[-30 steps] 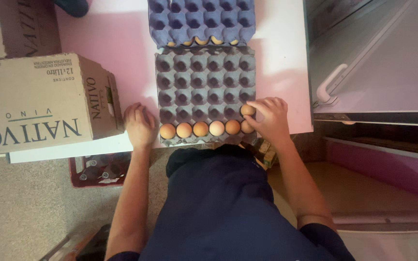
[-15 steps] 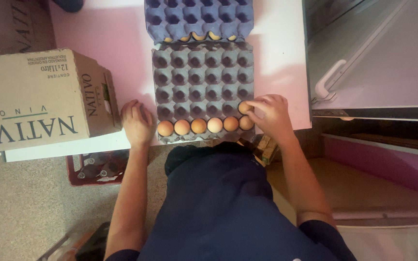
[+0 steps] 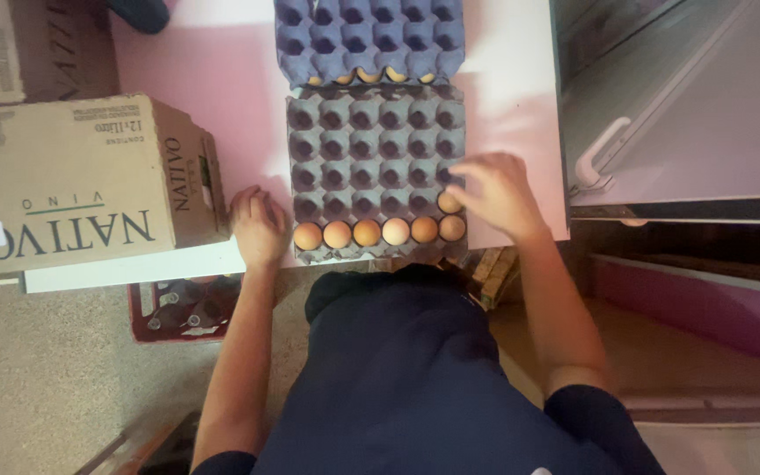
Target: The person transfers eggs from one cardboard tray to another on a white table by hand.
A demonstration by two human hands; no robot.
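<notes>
Lifted slightly since the earlier frame, the right hand point(image 3: 496, 195) hovers with loosely spread fingers, holding nothing, fingertips beside a brown egg point(image 3: 449, 202) in the grey moulded-pulp egg tray point(image 3: 376, 141) (nearest row full). Left hand point(image 3: 258, 225) rests half-curled and empty on the pink tabletop point(image 3: 222, 88), touching the tray's near left corner.

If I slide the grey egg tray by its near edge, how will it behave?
The grey egg tray looks like thin moulded pulp, so it probably flexes. Eggs fill only the near row, so that edge is likely heavier. The eggs are fragile, though the cups should stop them rolling.
</notes>
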